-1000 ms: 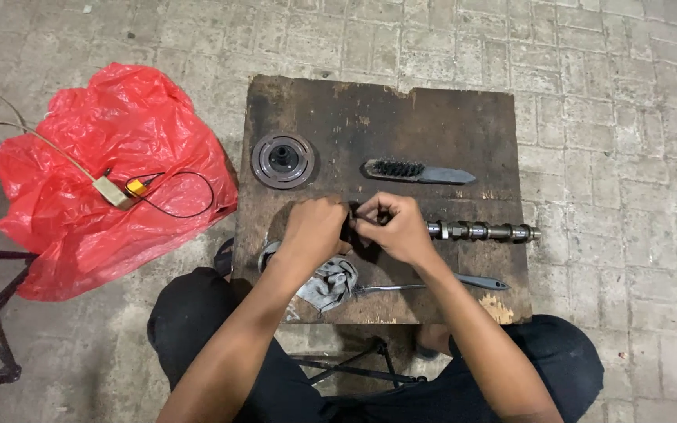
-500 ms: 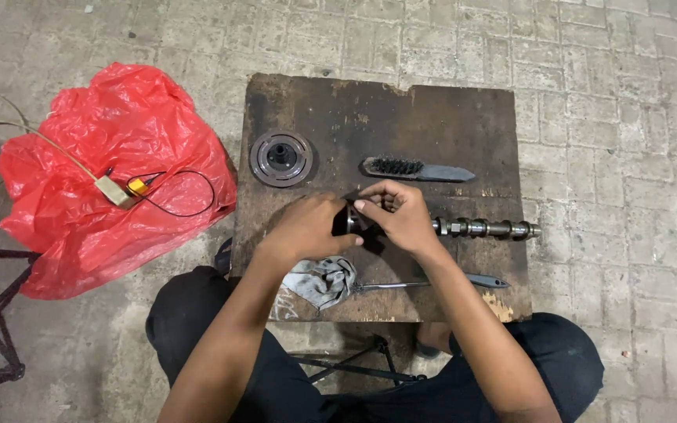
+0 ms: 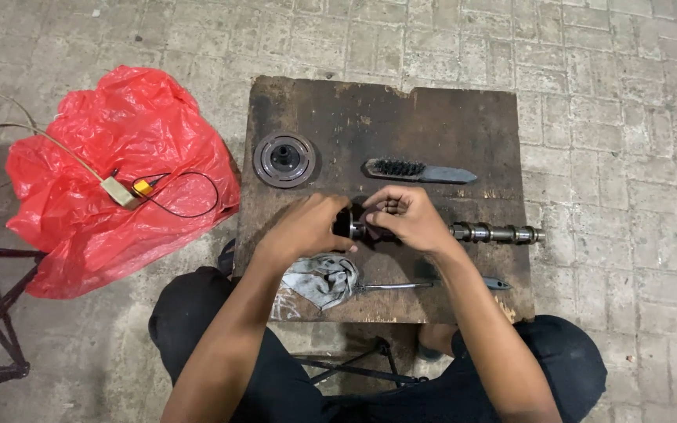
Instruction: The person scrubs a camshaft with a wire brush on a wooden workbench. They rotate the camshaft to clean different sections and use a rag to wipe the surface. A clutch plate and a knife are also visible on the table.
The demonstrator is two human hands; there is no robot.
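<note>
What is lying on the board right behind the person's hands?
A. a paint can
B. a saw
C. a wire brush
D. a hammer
C: a wire brush with dark bristles lies flat on the board, just beyond the left hand and right hand, which hold the shaft.
</note>
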